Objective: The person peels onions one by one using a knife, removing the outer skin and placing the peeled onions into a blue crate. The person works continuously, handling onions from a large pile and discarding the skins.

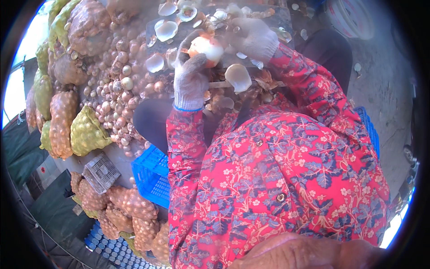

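Note:
My left hand, in a pale knitted glove with a blue-edged cuff, grips a partly peeled onion. Brown-orange skin remains on one side of the onion, while white flesh shows on the other. My right hand, gloved too, is to the right of the onion with its fingers curled. Blur hides its fingertips, so I cannot tell what it holds. Beneath both hands is a dark board strewn with peeled skins. A cupped white onion layer rests near a wooden strip below the onion.
Loose onions pile up on the left. Filled mesh sacks stand beyond them, and more sacks lie lower left. A blue plastic crate and a pale crate are nearby. At upper right is a white tub.

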A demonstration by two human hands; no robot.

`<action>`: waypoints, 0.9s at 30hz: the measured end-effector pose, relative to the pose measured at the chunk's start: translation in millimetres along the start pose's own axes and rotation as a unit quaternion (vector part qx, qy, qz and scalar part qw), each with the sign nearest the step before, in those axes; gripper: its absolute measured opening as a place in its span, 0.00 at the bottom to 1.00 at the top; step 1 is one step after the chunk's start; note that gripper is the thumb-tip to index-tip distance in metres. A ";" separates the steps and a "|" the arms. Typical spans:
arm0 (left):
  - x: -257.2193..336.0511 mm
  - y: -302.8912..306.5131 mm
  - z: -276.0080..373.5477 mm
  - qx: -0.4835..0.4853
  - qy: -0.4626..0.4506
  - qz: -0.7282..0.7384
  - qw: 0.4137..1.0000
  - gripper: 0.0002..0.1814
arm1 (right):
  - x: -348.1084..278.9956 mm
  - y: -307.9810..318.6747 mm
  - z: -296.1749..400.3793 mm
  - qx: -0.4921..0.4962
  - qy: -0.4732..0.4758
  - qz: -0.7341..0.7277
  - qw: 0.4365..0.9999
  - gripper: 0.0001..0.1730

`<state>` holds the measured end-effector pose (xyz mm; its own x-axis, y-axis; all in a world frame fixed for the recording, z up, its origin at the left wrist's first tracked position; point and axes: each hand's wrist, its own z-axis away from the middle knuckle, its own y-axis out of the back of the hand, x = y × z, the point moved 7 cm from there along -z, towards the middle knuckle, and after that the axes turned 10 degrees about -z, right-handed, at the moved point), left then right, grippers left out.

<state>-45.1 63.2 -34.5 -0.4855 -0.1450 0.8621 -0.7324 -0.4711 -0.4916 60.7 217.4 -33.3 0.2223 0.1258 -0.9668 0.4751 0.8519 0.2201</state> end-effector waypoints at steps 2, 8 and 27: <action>-5.2 4.1 1.7 0.013 0.010 0.009 1.000 0.29 | 2.1 1.4 -2.9 0.033 0.059 0.119 0.991 0.19; -19.6 38.1 -2.3 0.090 0.040 0.078 0.992 0.27 | -12.7 -13.2 16.7 -0.043 0.148 0.152 0.976 0.17; -2.8 36.5 1.4 0.112 -0.036 0.031 0.993 0.29 | 0.5 -24.9 19.0 -0.078 0.112 0.103 0.985 0.16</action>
<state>-69.7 45.2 -54.7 -0.4851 -0.2366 0.8418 -0.5734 -0.6407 -0.5105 65.1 186.6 -36.8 0.0991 0.3990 -0.9116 0.2987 0.8619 0.4098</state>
